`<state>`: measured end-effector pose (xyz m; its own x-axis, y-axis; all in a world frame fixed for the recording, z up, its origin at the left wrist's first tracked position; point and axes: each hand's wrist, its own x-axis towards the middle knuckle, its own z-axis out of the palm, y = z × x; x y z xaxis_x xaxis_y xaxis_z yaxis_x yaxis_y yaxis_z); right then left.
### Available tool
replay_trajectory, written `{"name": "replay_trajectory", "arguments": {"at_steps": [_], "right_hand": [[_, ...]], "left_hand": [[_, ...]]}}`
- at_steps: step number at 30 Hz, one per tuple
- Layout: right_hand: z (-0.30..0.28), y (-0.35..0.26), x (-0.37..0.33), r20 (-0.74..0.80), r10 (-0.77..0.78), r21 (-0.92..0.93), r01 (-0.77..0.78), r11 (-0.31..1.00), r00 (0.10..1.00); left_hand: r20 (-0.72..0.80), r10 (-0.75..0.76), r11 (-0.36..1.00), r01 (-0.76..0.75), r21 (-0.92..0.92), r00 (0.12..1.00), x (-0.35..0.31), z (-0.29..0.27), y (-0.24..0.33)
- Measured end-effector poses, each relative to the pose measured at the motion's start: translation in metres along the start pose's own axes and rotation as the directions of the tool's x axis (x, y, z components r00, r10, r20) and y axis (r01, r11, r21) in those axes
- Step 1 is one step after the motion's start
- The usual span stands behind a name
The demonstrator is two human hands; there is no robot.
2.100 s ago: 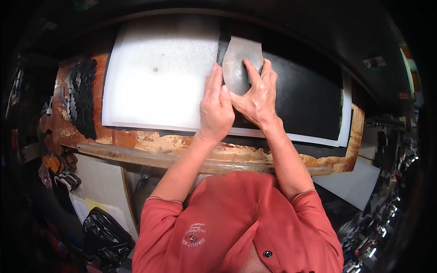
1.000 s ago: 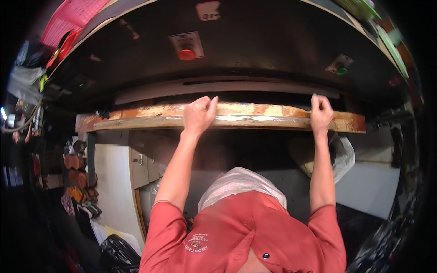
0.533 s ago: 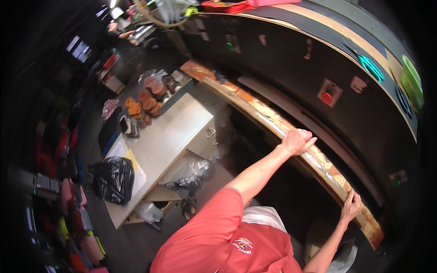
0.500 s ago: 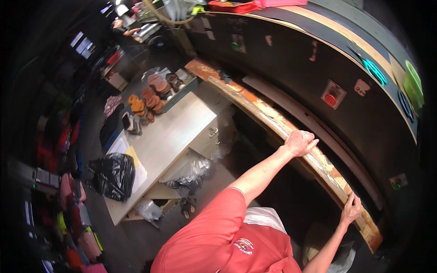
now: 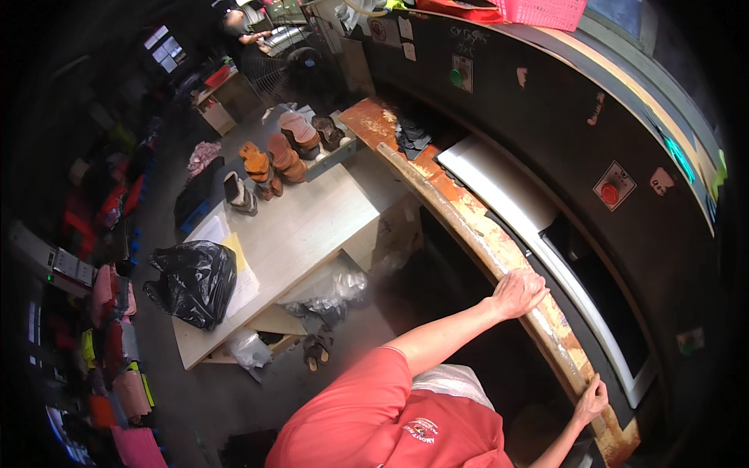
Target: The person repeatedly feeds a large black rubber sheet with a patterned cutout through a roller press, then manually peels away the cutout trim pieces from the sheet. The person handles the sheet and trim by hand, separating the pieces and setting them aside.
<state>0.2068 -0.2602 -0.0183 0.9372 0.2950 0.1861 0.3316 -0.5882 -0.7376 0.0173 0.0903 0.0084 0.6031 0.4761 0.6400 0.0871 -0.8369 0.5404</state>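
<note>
My left hand (image 5: pixel 519 294), its fingers curled closed, lies on the worn wooden ledge (image 5: pixel 460 204) at the front of a dark machine. Further right and nearer to me, my right hand (image 5: pixel 593 399) rests at the same ledge with its fingers pinched together. What either hand holds, if anything, is hidden by the fingers. Behind the ledge, a pale metal-edged panel (image 5: pixel 538 234) shows in the machine's gap. Several black flat pieces (image 5: pixel 412 136) lie on the ledge's far end, away from both hands.
A pale table (image 5: pixel 312 234) stands to the left, with a black plastic bag (image 5: pixel 201 282), papers and stacked brown and orange pieces (image 5: pixel 257 161). A red button (image 5: pixel 609 193) sits on the machine's dark front. Far back are a fan (image 5: pixel 304 69) and another person (image 5: pixel 236 25).
The view has shifted, and the pale metal-edged panel behind the ledge now shows brightly where a dark reddish strip was. Both hands stay at the ledge.
</note>
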Motion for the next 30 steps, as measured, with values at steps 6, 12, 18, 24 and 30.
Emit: {"name": "replay_trajectory", "arguments": {"at_steps": [6, 12, 18, 24, 30], "right_hand": [[0.026, -0.107, -0.025, -0.083, -0.105, 0.207, 0.12, 0.971, 0.991], [0.125, -0.225, 0.057, 0.293, -0.216, 0.109, 0.192, 0.975, 0.932], [0.18, -0.255, 0.053, 0.276, -0.321, -0.338, 0.404, 0.85, 0.906], [0.181, -0.255, 0.078, 0.36, -0.212, -0.134, 0.276, 0.952, 0.908], [0.135, -0.241, 0.121, 0.485, -0.063, 0.542, -0.243, 0.804, 0.872]], "left_hand": [[0.24, 0.129, 0.971, -0.172, 0.168, 0.962, -0.045, -0.033, 0.008], [0.302, -0.153, 0.965, 0.208, -0.16, 0.941, -0.031, -0.051, 0.018], [0.057, -0.251, 0.929, 0.256, -0.268, 0.966, 0.036, -0.053, -0.011], [0.263, -0.092, 0.983, 0.046, 0.177, 0.961, 0.068, 0.006, -0.042], [0.267, -0.085, 0.991, 0.054, 0.12, 0.96, 0.072, 0.007, -0.047]]}}
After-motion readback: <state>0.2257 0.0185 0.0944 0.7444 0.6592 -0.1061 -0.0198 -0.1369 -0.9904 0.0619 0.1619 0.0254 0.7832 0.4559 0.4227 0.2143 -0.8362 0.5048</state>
